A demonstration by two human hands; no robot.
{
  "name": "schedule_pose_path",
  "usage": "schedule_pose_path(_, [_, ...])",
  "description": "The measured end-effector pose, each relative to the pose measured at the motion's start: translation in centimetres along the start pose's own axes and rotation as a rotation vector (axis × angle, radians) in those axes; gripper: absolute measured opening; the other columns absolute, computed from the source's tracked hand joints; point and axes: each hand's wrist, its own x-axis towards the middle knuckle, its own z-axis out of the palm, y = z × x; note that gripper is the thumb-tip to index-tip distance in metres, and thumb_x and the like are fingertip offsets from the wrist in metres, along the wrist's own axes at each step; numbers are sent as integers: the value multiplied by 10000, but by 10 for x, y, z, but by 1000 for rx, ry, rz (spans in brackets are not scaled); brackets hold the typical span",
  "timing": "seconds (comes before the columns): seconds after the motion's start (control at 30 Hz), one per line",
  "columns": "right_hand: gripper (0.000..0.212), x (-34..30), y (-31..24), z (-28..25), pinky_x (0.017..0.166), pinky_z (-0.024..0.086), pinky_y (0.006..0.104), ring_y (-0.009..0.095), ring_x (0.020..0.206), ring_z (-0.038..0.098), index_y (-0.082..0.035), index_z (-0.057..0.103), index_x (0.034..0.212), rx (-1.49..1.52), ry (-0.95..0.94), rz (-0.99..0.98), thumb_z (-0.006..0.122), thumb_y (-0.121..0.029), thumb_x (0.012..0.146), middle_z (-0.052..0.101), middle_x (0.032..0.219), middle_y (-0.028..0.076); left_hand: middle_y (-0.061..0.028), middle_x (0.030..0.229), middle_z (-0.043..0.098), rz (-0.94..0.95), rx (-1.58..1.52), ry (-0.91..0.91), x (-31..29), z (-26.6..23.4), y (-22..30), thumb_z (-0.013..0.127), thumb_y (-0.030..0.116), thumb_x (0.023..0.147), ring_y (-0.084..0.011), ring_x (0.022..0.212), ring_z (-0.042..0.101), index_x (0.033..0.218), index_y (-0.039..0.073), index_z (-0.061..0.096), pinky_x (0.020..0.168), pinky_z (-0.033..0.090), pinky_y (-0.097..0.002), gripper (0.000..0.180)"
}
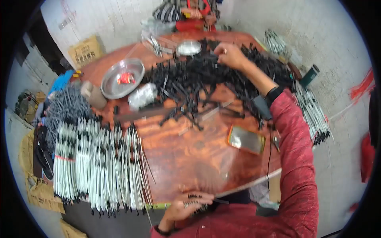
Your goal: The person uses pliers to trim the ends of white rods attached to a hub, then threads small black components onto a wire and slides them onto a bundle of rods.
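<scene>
My right hand [231, 56] reaches over the far side of a large heap of black plastic parts [186, 79]. Its fingers are bent together at the heap, and whatever is between them cannot be made out. Close to my body, at the table's near edge, my left hand [190, 204] is closed. Small dark pieces show between its fingers, and a thin strip sticks out on its right; their kind is unclear. Left of that hand lie bundles of thin white rods [101, 170] with black fittings, reaching past the table edge.
On the red-brown table [178, 158] are a metal basin [123, 79] with a red packet, a small metal dish [188, 48], a clear plastic bag [143, 96] and a phone in an orange-edged case [246, 139]. More rods [311, 113] and a dark green bottle [309, 75] stand right.
</scene>
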Motion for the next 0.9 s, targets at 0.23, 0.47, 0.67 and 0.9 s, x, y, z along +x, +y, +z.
schedule_pose_path(0.23, [226, -127, -132, -50, 663, 506, 235, 93, 734, 608, -11, 680, 999, 387, -578, 378, 623, -6, 781, 696, 937, 29, -235, 1060, 694, 95, -235, 8, -3, -11, -22, 616, 93, 906, -332, 939, 700, 961, -34, 731, 904, 526, -454, 180])
schedule_pose_path(0.47, [212, -276, -240, -40, 686, 506, 242, 86, 804, 625, -32, 707, 1043, 767, -650, 612, 697, -46, 831, 706, 968, 2, -265, 1087, 668, 276, -468, -10, -12, -5, -43, 644, 137, 924, -361, 869, 700, 1028, -39, 700, 809, 559, -479, 212])
schedule_pose_path(0.67, [146, -307, -279, -40, 660, 507, 281, 150, 755, 656, -12, 728, 968, 377, -402, -2, 692, -53, 833, 719, 846, 80, -223, 1093, 681, 276, -468, -5, -21, 14, -39, 609, 201, 949, -304, 953, 679, 1083, -13, 694, 940, 488, -477, 267])
schedule_pose_path(0.9, [129, -316, -278, -28, 641, 523, 324, 226, 705, 681, -26, 736, 930, 373, -255, -58, 676, -69, 824, 714, 805, 113, -218, 1151, 658, 292, -492, 90, -22, 15, -53, 659, 197, 930, -314, 924, 682, 1105, -6, 682, 833, 556, -445, 269])
